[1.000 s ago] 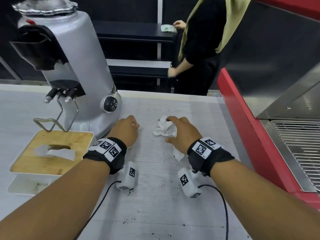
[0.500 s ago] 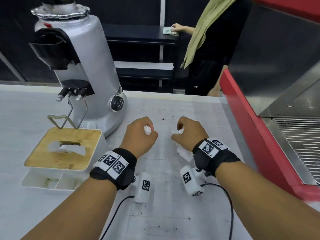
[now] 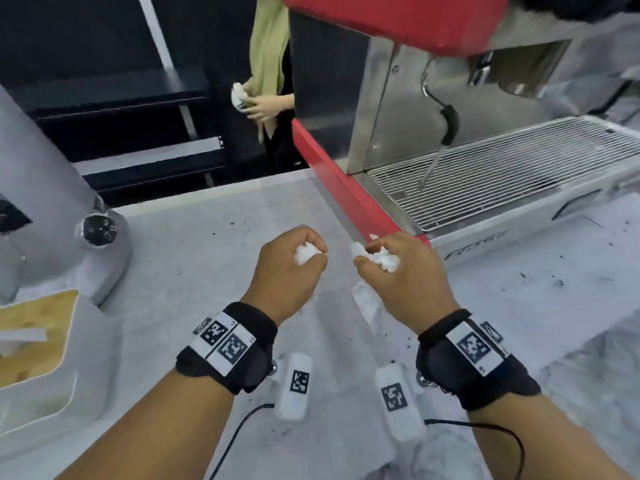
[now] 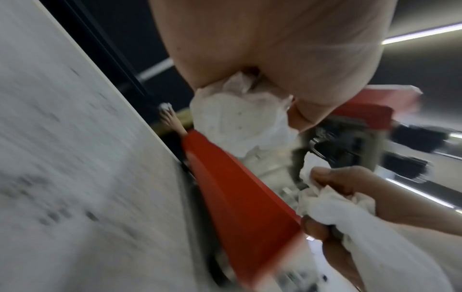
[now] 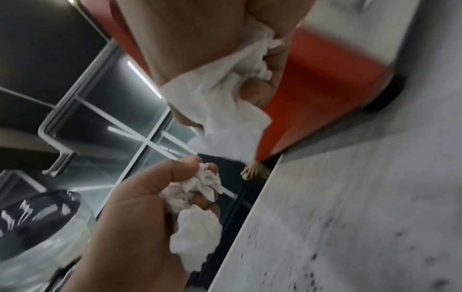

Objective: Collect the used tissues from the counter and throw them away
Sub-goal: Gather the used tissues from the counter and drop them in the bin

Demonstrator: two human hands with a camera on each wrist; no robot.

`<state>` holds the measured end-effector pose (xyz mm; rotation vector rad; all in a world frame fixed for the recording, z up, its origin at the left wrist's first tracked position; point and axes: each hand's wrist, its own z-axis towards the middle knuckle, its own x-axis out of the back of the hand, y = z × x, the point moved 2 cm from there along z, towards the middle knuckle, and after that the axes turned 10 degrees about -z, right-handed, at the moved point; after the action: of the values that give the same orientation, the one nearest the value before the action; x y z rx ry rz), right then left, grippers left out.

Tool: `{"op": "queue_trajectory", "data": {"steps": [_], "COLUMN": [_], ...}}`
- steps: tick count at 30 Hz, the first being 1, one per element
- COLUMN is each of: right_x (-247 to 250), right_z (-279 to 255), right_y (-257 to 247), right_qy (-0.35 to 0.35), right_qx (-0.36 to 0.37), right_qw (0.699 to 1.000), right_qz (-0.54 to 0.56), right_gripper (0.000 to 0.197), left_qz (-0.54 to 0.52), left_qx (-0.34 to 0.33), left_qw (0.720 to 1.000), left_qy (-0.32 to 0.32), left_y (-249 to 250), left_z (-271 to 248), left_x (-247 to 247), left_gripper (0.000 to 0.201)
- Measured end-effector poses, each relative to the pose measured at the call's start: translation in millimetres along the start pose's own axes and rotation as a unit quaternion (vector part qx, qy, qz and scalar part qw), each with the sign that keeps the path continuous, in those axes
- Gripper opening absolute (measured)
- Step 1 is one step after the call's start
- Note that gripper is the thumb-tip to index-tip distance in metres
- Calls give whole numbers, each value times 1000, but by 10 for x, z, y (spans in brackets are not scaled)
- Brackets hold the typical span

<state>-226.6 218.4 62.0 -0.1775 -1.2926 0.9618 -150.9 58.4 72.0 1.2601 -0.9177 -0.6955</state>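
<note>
Two wads of white tissue are in view, one in each hand, both held just above the pale grey surface [image 3: 194, 258] near its middle. The left hand [image 3: 287, 271] is closed in a fist around a small crumpled tissue wad [image 3: 306, 252], its fingers [image 3: 313, 237] curled tight over the paper so only a puff shows at the top. The right hand [image 3: 405, 282] pinches and bunches a larger tissue [image 3: 384, 259], fingers [image 5: 257, 92] curled round the crumpled head while a flat loose tail [image 3: 363, 303] hangs from under the palm toward the surface. The two hands sit side by side, near each other but apart. Each wrist carries one black band with square printed markers and one white camera block below it. Scattered dark specks, like coffee grounds, dot the surface, thicker toward its right side. Along the right edge stands one red-sided espresso machine [image 3: 346, 188] with steel panels, a wire drip grate [image 3: 512, 168] and a thin steam wand [image 3: 436, 161]. At the left edge stands one rounded silver grinder [image 3: 69, 216] with a black dial, and in front of it one white tissue box with a bamboo lid [image 3: 38, 337]; a sheet pokes from its slot. Beyond the far edge a second person [image 3: 266, 102] in dark clothes and an olive scarf holds something white in both hands, before dark shelves [image 3: 114, 95].
</note>
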Motion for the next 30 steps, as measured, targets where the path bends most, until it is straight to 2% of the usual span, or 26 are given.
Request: {"op": "queue_trajectory", "data": {"steps": [6,11,23,30], "right_x": [812,1417,3090,3794], "right_z": [-559,-978,-1601,-1830], "right_y": [742,1510,3492,4442], "right_qy": [81,110,171,198], "right_qx": [-109,-198,-323,-368], "right_qw": [990,973,931,908], "right_qz": [-40,-39,-10,-28], "right_gripper": [10,13,10,8], "left_qz": [-14,-11,57,64], "left_qx": [-68,-71,-115,-111], "left_qw": [989,971,945,922], "left_qy": [-131,-228,-302,-364], "left_y": [288,398,639,783], "left_z": [-258,-481,-817,-909], "left_x": [-1042,-2054,-4765,-6023], "left_gripper": [9,9,5,6]}}
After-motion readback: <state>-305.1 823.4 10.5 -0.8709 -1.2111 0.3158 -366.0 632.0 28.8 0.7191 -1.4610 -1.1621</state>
